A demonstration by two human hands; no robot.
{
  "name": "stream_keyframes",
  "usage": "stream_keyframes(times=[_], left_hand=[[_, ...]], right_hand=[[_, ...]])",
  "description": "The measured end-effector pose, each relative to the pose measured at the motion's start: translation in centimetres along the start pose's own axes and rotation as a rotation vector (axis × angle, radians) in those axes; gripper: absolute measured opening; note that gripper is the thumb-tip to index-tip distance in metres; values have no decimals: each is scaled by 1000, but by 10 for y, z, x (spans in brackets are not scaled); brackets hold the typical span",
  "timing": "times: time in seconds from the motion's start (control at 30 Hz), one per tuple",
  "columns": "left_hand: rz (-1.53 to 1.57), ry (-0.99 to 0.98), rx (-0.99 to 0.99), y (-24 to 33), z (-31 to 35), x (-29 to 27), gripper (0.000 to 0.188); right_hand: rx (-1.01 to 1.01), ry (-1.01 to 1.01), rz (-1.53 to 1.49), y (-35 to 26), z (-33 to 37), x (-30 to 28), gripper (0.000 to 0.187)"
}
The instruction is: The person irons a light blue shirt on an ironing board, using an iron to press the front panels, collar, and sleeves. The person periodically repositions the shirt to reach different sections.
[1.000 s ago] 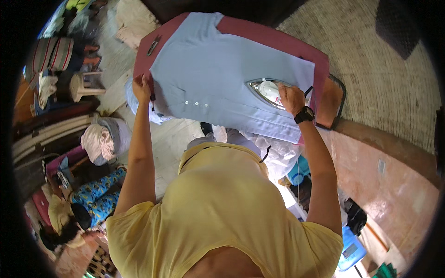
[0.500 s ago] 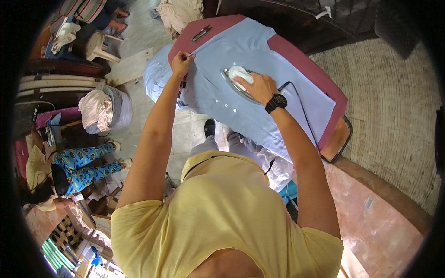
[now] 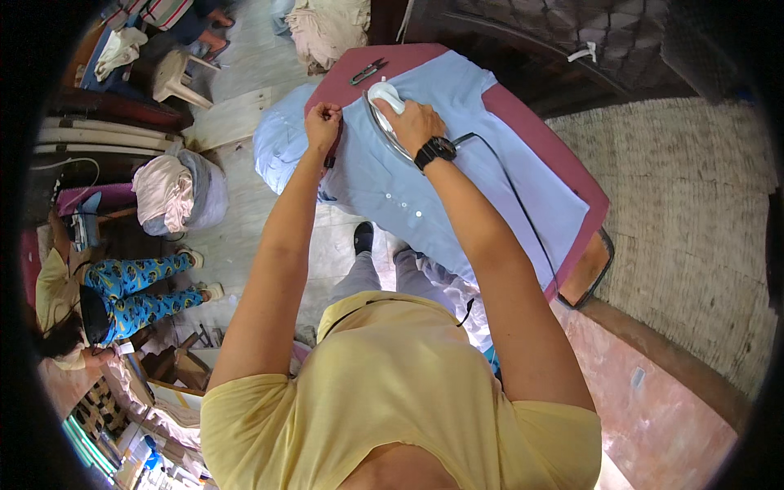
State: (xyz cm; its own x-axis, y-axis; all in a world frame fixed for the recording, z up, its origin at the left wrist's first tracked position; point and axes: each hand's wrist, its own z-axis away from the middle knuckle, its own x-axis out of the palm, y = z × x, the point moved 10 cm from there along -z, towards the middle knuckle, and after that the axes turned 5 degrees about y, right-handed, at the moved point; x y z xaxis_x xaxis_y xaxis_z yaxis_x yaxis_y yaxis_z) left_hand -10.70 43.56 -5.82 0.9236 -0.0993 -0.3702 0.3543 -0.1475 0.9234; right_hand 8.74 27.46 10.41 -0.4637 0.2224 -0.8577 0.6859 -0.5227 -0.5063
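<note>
1. I've got one iron on one blue shirt, three buttons showing; right hand grips the iron, hiding its back end.
2. Left hand curls at the board's edge; I can't tell if it's pinching the shirt.
3. One pair of snips; top-left person cut off.

Centre bright, fairly sharp; panel dim at one o'clock; pale glare on pink stone, four o'clock; edges bent, black.

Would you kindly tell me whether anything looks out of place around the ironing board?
Perhaps the small snips: they lie loose on the maroon board, close to the iron, an odd spot for a cutting tool.
</note>
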Motion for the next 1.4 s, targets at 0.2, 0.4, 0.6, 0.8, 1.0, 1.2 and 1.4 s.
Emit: stream_keyframes(times=[0.2, 0.4, 0.6, 0.8, 1.0, 1.2, 1.4], left_hand=[[106, 242, 84, 80, 31, -8, 31], [-55, -275, 635, 181, 136, 98, 38], [-490, -530, 889, 176, 205, 165, 56], [-554, -552, 873, 173, 205, 167, 57], [-432, -565, 762, 174, 194, 167, 49], [-266, -514, 724, 193, 198, 184, 45], [-491, -634, 974, 203, 242, 208, 48]], right_hand=[[-12, -88, 101, 64, 40, -22, 65], [35, 4, 43, 159, 123, -89, 64], [426, 192, 168, 297, 170, -138, 73], [325, 280, 45, 287, 133, -142, 67], [477, 258, -210, 261, 64, -129, 77], [328, 190, -138, 229, 97, -115, 70], [619, 212, -99, 319, 235, -165, 59]])
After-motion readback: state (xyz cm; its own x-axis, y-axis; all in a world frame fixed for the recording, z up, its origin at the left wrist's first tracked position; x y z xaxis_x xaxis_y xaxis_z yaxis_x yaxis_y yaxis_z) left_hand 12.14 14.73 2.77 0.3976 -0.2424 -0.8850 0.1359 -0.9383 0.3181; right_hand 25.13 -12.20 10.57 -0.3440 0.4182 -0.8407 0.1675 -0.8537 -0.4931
